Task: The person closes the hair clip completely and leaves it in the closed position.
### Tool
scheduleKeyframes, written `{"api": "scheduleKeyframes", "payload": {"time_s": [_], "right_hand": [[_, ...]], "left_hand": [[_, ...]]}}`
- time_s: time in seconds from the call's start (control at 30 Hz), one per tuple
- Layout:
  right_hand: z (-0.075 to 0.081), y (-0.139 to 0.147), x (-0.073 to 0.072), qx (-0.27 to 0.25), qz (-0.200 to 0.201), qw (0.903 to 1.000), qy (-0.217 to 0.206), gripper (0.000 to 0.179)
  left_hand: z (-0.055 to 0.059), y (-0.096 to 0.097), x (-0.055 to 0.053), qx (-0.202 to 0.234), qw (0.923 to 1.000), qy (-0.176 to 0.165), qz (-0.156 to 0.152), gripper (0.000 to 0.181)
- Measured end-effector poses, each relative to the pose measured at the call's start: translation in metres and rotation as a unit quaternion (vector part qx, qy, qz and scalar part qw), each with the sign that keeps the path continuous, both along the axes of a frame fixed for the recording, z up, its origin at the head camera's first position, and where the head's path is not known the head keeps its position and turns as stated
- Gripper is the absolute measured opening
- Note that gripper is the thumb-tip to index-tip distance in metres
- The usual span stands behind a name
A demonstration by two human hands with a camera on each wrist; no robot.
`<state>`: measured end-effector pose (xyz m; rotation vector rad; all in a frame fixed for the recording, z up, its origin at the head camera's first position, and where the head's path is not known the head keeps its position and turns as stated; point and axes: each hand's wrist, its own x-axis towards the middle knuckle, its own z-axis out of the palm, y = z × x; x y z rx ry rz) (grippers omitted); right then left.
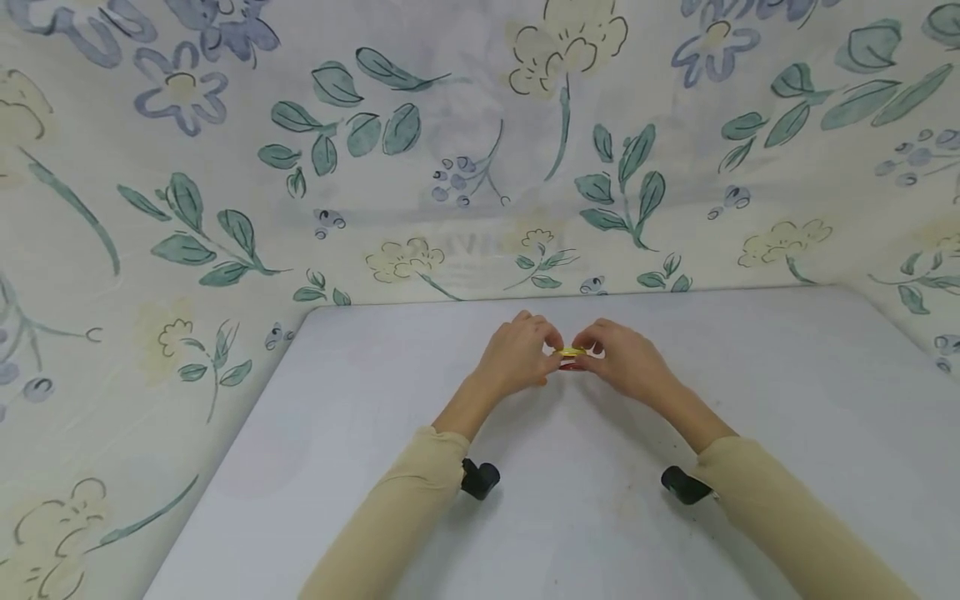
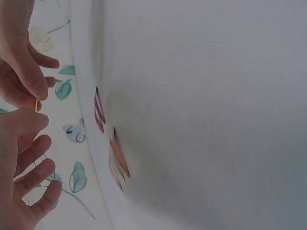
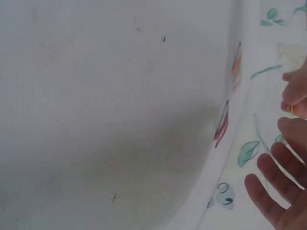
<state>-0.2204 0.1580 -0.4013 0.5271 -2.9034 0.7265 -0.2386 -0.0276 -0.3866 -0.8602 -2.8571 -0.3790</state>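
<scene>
Above the far part of the white table, both hands meet at a thin yellow band-like thing. My left hand pinches its left side between thumb and finger. The right hand pinches the opposite side the same way. Seen from the left wrist, only a narrow yellow edge shows between the fingertips. Beneath the hands, thin red bands lie on the table. Beside them is a small group of orange, pale and pink bands. Their exact kind is unclear.
The white table ends at a far edge just beyond the hands. Cloth with a floral print hangs behind it and along the sides. A black wrist camera sits under the left sleeve, another by the right.
</scene>
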Motion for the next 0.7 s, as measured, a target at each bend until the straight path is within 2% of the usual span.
{"api": "scheduleKeyframes", "payload": {"time_s": [0.23,0.5,0.7], "right_hand": [[-0.008,0.002,-0.007,0.036,-0.003,0.9986,-0.038,0.020],[-0.020,0.002,-0.010,0.075,0.007,0.9965,-0.035,0.018],[-0.024,0.001,-0.010,0.080,0.009,0.9949,-0.061,0.016]], "left_hand": [[-0.010,0.011,-0.006,-0.013,0.9993,-0.034,0.012,0.012],[-0.022,0.018,-0.007,-0.054,0.9965,-0.057,0.028,0.012],[-0.027,0.020,-0.006,-0.065,0.9948,-0.068,0.039,0.008]]}}
